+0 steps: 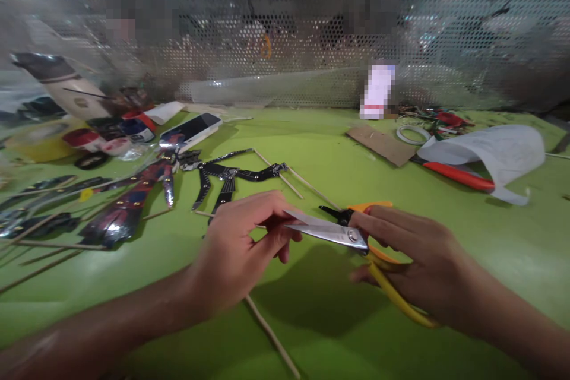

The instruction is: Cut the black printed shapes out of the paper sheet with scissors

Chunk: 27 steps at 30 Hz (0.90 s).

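My right hand (414, 249) is closed round the yellow handles of a pair of scissors (329, 233), their blades parted slightly and pointing left. At the blade tips is my left hand (249, 243), thumb and fingers pinched together; whatever lies between them is too small or hidden to make out. Behind the scissors, a small black-bladed cutter with orange handles (339, 214) lies partly covered by my right hand. A jointed black cut-out figure (229, 173) rests beyond my left hand, thin sticks attached. One thin wooden stick (272, 335) runs from beneath my left hand toward me.
On the left lie a reddish patterned jointed figure (133, 202), paint jars (136, 129), yellow tape (42, 139) and a phone (196, 130). To the right are cardboard (380, 145), a white tape roll (413, 135), a red-handled tool (458, 176) and curled paper (499, 148). A perforated screen (285, 65) stands behind.
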{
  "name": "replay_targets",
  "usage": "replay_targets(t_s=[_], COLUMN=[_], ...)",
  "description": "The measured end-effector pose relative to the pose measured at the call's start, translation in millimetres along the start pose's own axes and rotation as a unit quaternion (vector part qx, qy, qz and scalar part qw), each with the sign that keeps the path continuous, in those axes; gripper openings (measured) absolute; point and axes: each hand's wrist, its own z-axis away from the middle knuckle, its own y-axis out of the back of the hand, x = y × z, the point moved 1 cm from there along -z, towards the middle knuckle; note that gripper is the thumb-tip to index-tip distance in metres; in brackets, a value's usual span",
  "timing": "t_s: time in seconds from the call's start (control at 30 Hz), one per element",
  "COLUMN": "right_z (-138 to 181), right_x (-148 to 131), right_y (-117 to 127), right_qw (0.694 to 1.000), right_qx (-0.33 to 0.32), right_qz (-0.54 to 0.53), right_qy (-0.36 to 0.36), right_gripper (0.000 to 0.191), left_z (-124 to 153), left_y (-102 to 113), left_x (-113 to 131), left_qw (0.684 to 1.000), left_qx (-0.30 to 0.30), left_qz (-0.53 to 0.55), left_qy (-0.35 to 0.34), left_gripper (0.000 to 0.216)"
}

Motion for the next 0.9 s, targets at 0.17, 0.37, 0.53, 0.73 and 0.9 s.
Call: replay_targets(t_s=[0.17,0.37,0.53,0.73,0.9], right_z=[-0.7,-1.0,-3.5,-2.6,-4.3], right_x=[0.0,-1.6,-2.5,-2.4,-2.5], right_y=[-0.4,1.4,2.9,4.4,5.8], right_qw=[1.0,1.0,1.0,1.0,1.0], right_qx=[0.013,0.016,0.017,0.015,0.01], right_qz=[0.001,0.004,0.005,0.009,0.011], right_qy=[0.014,0.008,0.009,0.008,0.01], right_gripper=[0.037,0.039,0.036,0.038,0.035], left_z=[1.1,-0.3,1.0,0.1,-0.2], left_y=[0.1,0.2,2.3,2.1,1.6], left_x=[0.1,3.6,4.7,4.7,2.5], left_qw=[1.0,0.999,0.999,0.998,0.999], left_qx=[0.007,0.016,0.012,0.015,0.009], left_qz=[-0.005,-0.002,-0.011,-0.021,-0.009], left_qy=[-0.023,-0.044,-0.046,-0.051,-0.045], left_gripper=[0.014,0.013,0.013,0.012,0.012])
